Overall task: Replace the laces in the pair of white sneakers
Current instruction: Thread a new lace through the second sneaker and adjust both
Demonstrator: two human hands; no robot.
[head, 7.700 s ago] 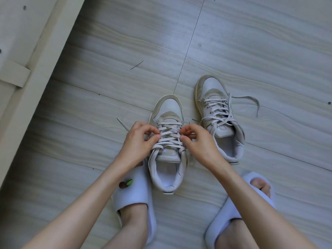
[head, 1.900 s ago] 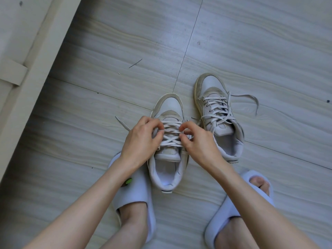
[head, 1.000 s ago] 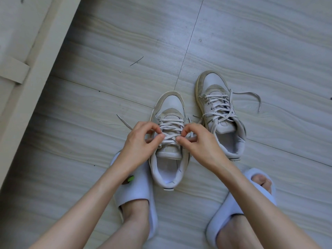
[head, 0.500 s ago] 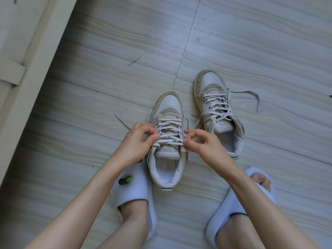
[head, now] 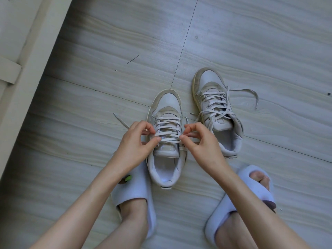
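Head view: the left hand (head: 133, 142) hides the near sneaker's (head: 166, 141) left eyelets. Both hands pinch its lace (head: 169, 138) between thumb and forefinger, the right hand (head: 201, 142) opposite; the second sneaker (head: 215, 112) lies just beside.

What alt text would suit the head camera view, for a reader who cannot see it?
Both hands, left hand and right hand, pinch the lace of the near sneaker on a wood-grain floor. The other sneaker stands beside it, laces loose.

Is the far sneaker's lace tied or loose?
Loose. The far sneaker is laced through its eyelets, but there is no bow: one lace end trails across the floor beside it.
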